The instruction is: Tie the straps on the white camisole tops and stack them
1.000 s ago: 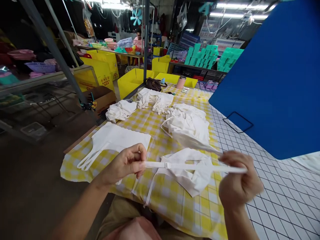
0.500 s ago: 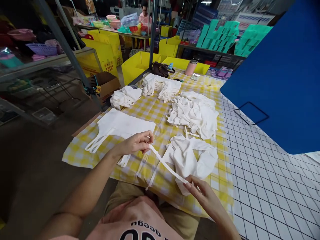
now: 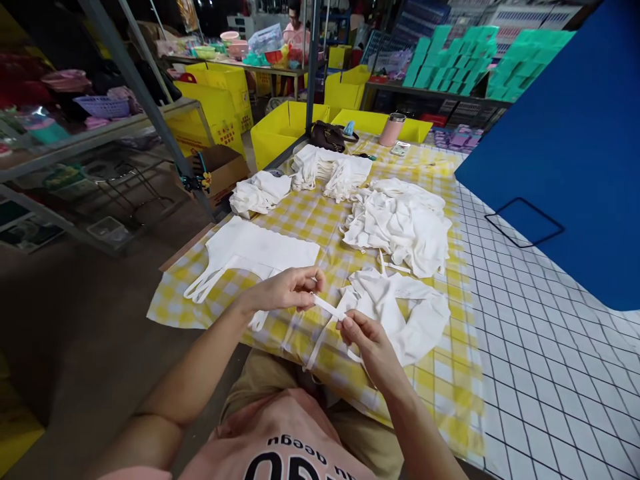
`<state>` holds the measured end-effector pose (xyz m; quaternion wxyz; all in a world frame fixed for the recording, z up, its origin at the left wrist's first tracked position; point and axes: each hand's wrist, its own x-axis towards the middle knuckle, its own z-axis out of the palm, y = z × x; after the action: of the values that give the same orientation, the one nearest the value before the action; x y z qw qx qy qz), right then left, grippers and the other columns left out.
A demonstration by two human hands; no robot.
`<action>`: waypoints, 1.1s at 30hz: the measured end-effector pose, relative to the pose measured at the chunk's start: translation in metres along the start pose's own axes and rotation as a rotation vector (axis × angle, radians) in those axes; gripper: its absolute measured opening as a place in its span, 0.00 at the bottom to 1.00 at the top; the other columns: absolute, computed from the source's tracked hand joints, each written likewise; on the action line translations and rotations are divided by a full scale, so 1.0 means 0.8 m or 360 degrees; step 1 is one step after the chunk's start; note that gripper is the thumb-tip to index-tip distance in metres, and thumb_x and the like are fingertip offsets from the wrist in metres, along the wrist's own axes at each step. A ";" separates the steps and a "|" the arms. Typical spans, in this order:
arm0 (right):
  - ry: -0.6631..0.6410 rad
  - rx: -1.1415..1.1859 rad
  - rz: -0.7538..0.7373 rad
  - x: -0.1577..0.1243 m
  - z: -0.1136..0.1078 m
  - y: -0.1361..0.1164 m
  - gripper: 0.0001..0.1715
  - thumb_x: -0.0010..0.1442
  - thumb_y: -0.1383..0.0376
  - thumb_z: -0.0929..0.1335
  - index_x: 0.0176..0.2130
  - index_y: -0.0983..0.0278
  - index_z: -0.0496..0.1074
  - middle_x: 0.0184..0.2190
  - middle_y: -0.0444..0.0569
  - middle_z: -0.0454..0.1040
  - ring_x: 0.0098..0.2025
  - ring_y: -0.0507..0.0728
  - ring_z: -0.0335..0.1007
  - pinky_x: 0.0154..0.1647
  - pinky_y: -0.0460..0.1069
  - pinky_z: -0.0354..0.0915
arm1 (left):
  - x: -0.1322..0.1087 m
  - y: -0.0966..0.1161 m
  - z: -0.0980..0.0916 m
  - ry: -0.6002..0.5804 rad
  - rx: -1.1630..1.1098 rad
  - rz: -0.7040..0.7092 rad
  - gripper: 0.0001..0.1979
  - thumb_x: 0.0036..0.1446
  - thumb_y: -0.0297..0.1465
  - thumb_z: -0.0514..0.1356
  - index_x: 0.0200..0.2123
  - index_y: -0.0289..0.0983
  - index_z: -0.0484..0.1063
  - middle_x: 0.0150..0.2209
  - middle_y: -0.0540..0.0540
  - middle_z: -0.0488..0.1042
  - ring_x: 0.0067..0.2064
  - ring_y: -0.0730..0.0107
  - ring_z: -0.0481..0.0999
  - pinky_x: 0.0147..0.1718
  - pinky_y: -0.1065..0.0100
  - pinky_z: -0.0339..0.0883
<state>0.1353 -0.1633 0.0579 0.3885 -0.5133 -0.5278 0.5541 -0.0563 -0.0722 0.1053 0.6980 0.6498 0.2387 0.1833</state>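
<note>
My left hand pinches one end of a white strap above the near edge of the yellow checked tablecloth. My right hand pinches the same strap a short way along, close to the left hand. The strap belongs to a crumpled white garment lying just beyond my right hand. More loose straps hang down from it over the cloth's front edge.
A flat white garment lies to the left. A heap of white garments and folded stacks lie farther back. A blue board leans at the right over white grid sheeting. Yellow bins, a brown bag and a pink tumbler stand behind.
My right hand has slid along the strap toward my left hand, from a wide stretched hold to a short one. The view has tilted down and shifted.
</note>
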 end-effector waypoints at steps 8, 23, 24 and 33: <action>0.0100 -0.0094 0.0123 -0.016 -0.006 -0.008 0.22 0.57 0.48 0.62 0.30 0.64 0.69 0.18 0.40 0.53 0.21 0.49 0.47 0.20 0.45 0.47 | 0.001 -0.018 -0.002 0.0011 -0.0085 -0.0077 0.08 0.54 0.33 0.55 0.35 0.37 0.58 0.22 0.53 0.65 0.24 0.77 0.66 0.25 0.74 0.59; 0.0030 -0.0333 0.0128 -0.016 -0.005 -0.002 0.23 0.56 0.47 0.62 0.24 0.63 0.61 0.18 0.38 0.49 0.21 0.48 0.44 0.19 0.45 0.44 | 0.003 -0.038 -0.008 0.0020 -0.0069 -0.0092 0.09 0.56 0.34 0.53 0.37 0.36 0.57 0.23 0.53 0.66 0.24 0.77 0.67 0.26 0.73 0.60; 0.0064 -0.0345 0.0128 -0.016 -0.009 -0.006 0.23 0.55 0.47 0.62 0.23 0.63 0.62 0.17 0.38 0.49 0.20 0.48 0.44 0.18 0.45 0.44 | 0.006 -0.038 -0.006 0.0012 -0.0025 -0.0082 0.09 0.56 0.34 0.53 0.39 0.36 0.57 0.25 0.52 0.66 0.26 0.76 0.67 0.27 0.73 0.61; 0.0778 -0.0200 -0.0363 -0.048 -0.071 -0.093 0.15 0.55 0.54 0.67 0.27 0.63 0.71 0.17 0.41 0.59 0.19 0.48 0.50 0.17 0.45 0.48 | 0.124 -0.061 0.084 -0.0435 0.1440 0.0575 0.41 0.43 0.37 0.66 0.59 0.35 0.54 0.61 0.35 0.52 0.62 0.47 0.48 0.57 0.50 0.44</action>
<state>0.1893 -0.1793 0.1420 0.5317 -0.5921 -0.5061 0.3326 0.0602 -0.0754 0.0505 0.3286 0.9361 0.0845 0.0926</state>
